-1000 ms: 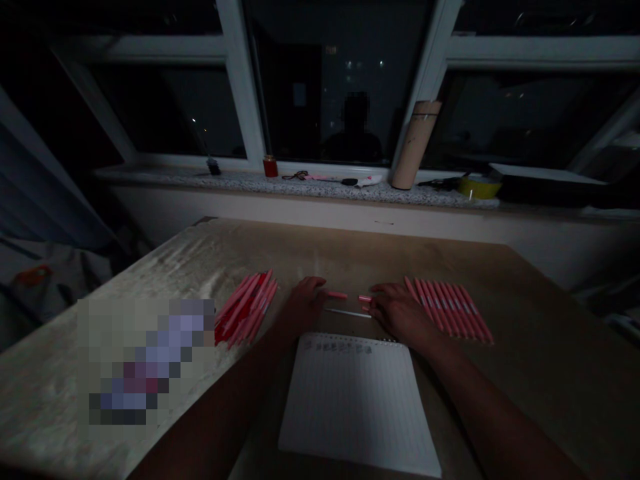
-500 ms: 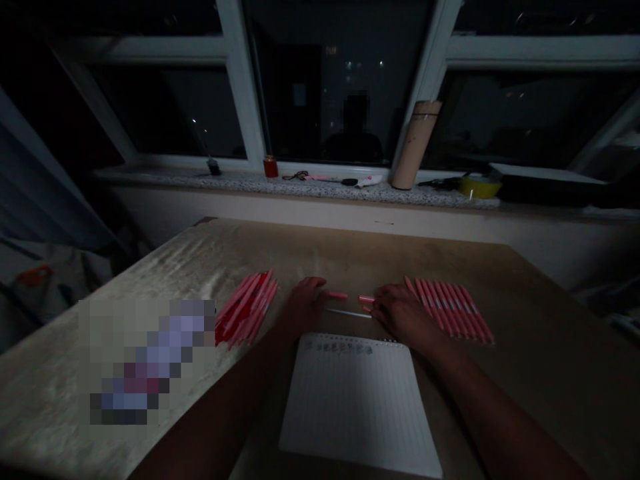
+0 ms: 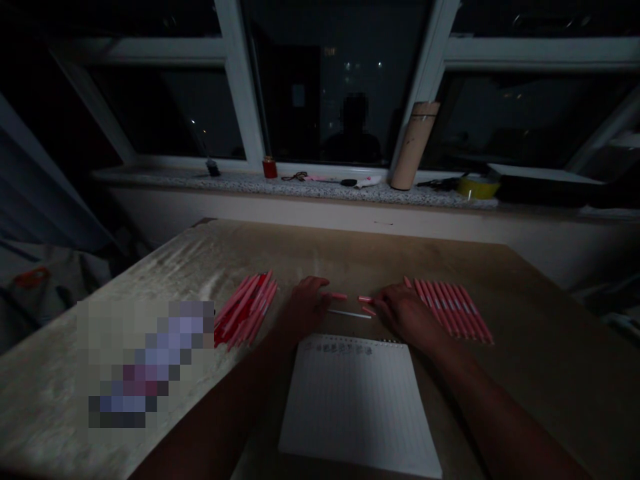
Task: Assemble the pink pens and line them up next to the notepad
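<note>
My left hand rests low over the table, fingers apart, beside a pink pen barrel piece. Whether it touches that piece is hard to tell in the dim light. Opposite it, my right hand lies with loosely bent fingers at the end of a second pink pen piece; its fingertips are partly hidden. Between the hands lie a thin white pen refill and a small pink pen part. Below them is a spiral lined notebook with writing along its top.
A pile of pink pens lies on red material at left. Several pink pens form a neat row at right. A blurred-out object is on the table's left. The windowsill holds a tall cylinder, a red jar and yellow tape.
My right hand has drawn back slightly to the right, uncovering more of the small pink part. The two larger pen pieces and my left hand have barely moved.
</note>
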The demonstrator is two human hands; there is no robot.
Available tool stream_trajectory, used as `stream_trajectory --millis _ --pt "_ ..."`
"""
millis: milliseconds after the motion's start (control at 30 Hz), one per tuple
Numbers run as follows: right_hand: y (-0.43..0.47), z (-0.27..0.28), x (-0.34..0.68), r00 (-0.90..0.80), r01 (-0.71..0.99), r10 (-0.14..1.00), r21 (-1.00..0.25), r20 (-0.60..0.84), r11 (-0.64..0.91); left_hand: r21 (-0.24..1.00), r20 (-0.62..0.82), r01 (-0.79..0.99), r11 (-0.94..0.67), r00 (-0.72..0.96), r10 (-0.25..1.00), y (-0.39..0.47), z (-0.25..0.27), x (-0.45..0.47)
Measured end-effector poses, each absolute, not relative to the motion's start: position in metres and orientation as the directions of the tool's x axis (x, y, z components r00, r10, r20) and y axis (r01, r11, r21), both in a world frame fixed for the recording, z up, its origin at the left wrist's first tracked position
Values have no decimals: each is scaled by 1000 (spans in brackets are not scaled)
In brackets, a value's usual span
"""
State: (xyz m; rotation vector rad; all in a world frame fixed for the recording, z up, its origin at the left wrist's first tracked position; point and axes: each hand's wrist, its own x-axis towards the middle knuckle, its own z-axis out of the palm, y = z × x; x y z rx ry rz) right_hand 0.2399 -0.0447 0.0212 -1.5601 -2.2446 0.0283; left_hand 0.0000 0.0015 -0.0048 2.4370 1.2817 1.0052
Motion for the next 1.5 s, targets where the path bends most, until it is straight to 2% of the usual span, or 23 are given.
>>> stream_trajectory --millis 133,333,633,867,1267,1500 --pt "-46 23 237 -354 862 899 -284 256 420 460 490 645 -610 389 780 0 -4 1" --pt "-48 22 231 -361 915 921 -135 150 380 470 494 646 -601 372 786 2 -7 1" --pt "-52 28 227 -366 924 927 -89 83 373 468 481 649 -600 383 789 0 -4 2" --pt "-52 24 228 -363 919 917 -99 166 382 449 487 644 -620 405 774 -2 -1 3" --pt "-47 18 227 -361 929 922 -33 142 369 416 506 629 -657 440 742 -10 6 9" --pt "-52 24 222 -371 919 907 -63 200 390 412 458 615 -673 498 736 -15 12 16"
